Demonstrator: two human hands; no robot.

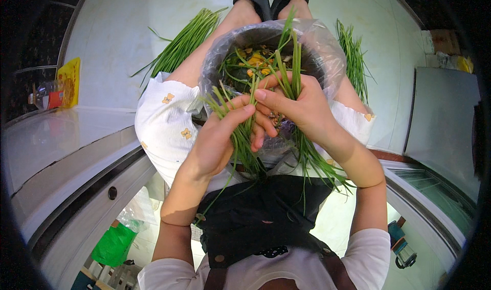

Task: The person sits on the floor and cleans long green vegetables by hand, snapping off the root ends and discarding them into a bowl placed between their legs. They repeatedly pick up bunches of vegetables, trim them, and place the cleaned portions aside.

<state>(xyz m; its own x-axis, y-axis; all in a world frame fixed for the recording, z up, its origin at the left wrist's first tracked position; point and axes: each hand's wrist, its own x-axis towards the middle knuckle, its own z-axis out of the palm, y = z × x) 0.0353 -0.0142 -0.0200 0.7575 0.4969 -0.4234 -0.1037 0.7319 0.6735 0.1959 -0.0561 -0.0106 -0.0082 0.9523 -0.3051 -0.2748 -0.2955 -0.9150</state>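
Observation:
Over a round bin lined with a clear plastic bag (333, 56), both hands hold long green stalks that look like garlic chives. My left hand (226, 133) grips one bunch (243, 148), whose leaves hang down towards the black apron. In my right hand (303, 102) is a second bunch (307, 152), its pale cut ends pointing up. The thumbs and fingertips of both hands meet at a few stalk ends between them. Inside the bin lie green and yellow plant scraps (255, 62). The bin's lower part is hidden by the hands and bag.
A large pile of chives (184, 41) lies on the floor beyond the left leg, a smaller one (353, 56) beyond the right. A yellow package (70, 81) stands far left. At the right is a grey panel (443, 125). A green bag (114, 244) sits lower left, past a door track.

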